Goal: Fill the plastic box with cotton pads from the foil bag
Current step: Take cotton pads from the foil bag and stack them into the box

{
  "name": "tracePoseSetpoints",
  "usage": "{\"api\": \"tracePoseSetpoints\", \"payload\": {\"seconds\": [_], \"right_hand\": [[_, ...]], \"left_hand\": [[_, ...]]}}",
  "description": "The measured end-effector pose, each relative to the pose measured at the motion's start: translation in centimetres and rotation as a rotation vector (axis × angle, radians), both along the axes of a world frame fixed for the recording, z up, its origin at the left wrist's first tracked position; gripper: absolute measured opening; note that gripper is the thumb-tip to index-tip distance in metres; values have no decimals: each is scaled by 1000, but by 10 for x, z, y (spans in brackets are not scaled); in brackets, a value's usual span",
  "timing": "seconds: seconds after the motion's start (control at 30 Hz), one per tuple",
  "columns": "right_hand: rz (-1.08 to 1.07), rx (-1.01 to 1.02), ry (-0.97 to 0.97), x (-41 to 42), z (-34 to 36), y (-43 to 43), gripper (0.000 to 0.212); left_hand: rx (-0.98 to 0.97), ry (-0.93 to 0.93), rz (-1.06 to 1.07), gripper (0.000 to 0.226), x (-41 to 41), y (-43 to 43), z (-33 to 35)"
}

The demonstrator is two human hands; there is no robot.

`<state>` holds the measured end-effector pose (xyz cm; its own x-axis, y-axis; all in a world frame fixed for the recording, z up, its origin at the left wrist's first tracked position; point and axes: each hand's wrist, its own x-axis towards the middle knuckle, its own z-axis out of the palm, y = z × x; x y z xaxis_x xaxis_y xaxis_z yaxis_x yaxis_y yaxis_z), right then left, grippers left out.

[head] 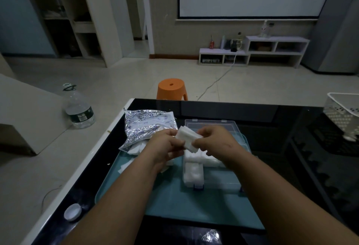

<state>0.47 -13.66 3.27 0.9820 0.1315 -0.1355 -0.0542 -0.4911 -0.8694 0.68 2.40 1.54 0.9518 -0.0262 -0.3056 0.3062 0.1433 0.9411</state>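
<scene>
The foil bag [147, 126] at the desk's [272, 124] far left edge is crinkled silver, with a white label panel and faint blue print. The cotton pads [189, 138] are plain white. The plastic box [223, 182] is clear and colourless, with dark blue latches [198, 186] on its near side. The tray [174, 202] under them is flat teal. The desk is glossy black with a white rim. Near its near left corner lies a white cap [72, 212]. At its far right edge stands a white basket [342, 112] patterned with small holes.
</scene>
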Motion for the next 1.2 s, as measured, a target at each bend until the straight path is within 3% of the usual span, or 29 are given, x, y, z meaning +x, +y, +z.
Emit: {"api": "tracePoseSetpoints", "payload": {"seconds": [0.07, 0.2, 0.43, 0.6, 0.7, 0.8, 0.87, 0.97, 1.1, 1.2], "right_hand": [[24, -60, -26, -1, 0, -1, 19], [96, -218, -31, -3, 0, 0, 21], [92, -256, 7, -8, -12, 8, 29], [115, -269, -73, -10, -15, 12, 34], [49, -254, -89, -6, -11, 8, 27], [-85, -74, -10, -3, -5, -4, 25], [-151, 50, 42, -4, -1, -12, 22], [-188, 128, 88, -6, 0, -23, 17], [-72, -130, 119, -6, 3, -32, 11], [4, -155, 201, -8, 7, -38, 10]], "left_hand": [[15, -54, 75, 19, -1, -2, 0], [163, -252, 218, 13, -3, -9, -8], [325, -148, 273, 22, -6, -25, -34], [335, -212, 312, 21, -7, -29, -37], [132, -193, 349, 13, -6, -32, -31], [-249, -124, 309, 11, -3, -33, -23], [-381, -79, 203, 8, -4, -35, -19], [-247, -52, 104, 26, -5, -41, -21], [-50, -68, 68, 36, -8, -45, -23], [42, -102, -11, 34, -10, -45, -23]]}}
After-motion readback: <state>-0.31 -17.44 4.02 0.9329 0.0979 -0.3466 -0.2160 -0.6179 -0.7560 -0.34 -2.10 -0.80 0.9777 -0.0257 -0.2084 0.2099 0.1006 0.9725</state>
